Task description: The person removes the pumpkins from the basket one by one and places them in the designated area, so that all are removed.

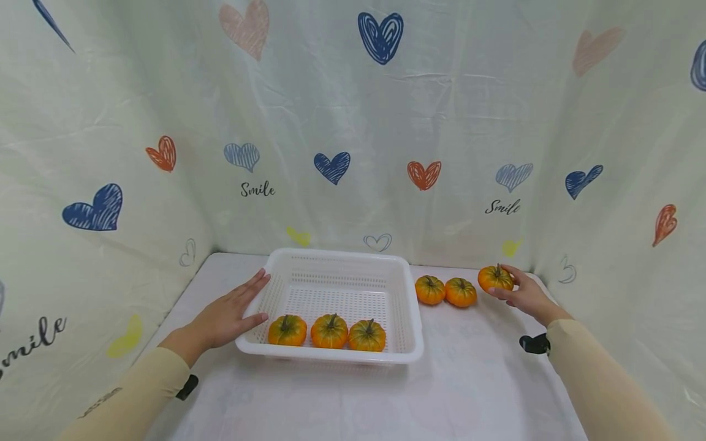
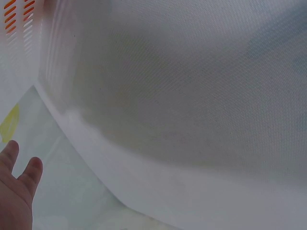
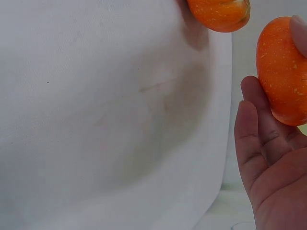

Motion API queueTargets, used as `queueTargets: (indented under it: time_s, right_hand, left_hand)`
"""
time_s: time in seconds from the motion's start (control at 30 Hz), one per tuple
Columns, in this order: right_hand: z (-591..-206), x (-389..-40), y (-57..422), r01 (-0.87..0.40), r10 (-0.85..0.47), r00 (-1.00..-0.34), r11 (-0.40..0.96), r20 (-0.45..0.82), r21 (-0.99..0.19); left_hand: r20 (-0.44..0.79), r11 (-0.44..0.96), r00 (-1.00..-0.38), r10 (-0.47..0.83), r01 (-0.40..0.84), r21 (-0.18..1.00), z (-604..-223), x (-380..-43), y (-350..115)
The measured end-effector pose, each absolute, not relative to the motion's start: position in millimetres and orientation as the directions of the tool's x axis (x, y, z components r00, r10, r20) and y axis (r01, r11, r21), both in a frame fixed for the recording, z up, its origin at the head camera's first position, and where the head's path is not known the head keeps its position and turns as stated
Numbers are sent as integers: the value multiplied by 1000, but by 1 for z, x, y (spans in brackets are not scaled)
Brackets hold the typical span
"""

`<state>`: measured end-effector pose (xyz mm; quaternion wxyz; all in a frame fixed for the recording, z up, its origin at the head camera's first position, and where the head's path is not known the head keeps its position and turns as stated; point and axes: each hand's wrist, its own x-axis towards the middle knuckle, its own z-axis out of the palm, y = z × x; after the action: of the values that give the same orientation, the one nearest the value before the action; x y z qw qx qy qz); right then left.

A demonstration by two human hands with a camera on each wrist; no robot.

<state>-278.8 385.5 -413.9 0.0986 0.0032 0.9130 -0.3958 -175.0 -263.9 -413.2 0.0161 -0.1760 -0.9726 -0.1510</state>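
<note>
"What does the head view show?"

"My right grip (image 1: 521,297) pinches a small orange pumpkin (image 1: 493,279) between thumb and fingers, at the far right of the bench (image 1: 331,404). Two loose pumpkins (image 1: 460,293) sit side by side just left of it, near the basket (image 1: 331,356)."

"And your other side?"

"My left grip (image 1: 223,318) grasps nothing — its fingers lie straight over the basket's left rim. Inside, a row of three pumpkins (image 1: 329,332) sits along the near wall."

"The left wrist view?"

"Part of my left grip, low in the corner, fingers extended. The basket's slotted wall shows above, orange peeking through. Whether I touch it, I can't tell from there."

"The right wrist view?"

"My pumpkin at the right edge, thumb on one side, fingers on the other. Part of another pumpkin shows higher up — apart from mine."
</note>
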Motion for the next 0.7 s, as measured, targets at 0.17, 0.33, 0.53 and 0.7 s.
queueTargets:
  time_s: [0.17, 0.33, 0.53, 0.7]
  right_hand:
    - [-414, -278, 386, 84, -75, -979, 696, -188, -713]
    - [-419, -276, 387, 92, -76, -975, 712, -207, -696]
    - [-425, -275, 390, 106, -70, -974, 696, -214, -710]
    - [-427, -274, 391, 131, -49, -973, 687, -226, -715]
  left_hand:
    - [87, 893, -938, 336, 347, 285, -413, -176, -264]
    - [91, 894, -937, 337, 348, 283, -413, -176, -264]
    - [92, 892, -936, 340, 352, 286, -413, -175, -264]
    - [87, 895, -938, 334, 345, 283, -413, -175, -264]
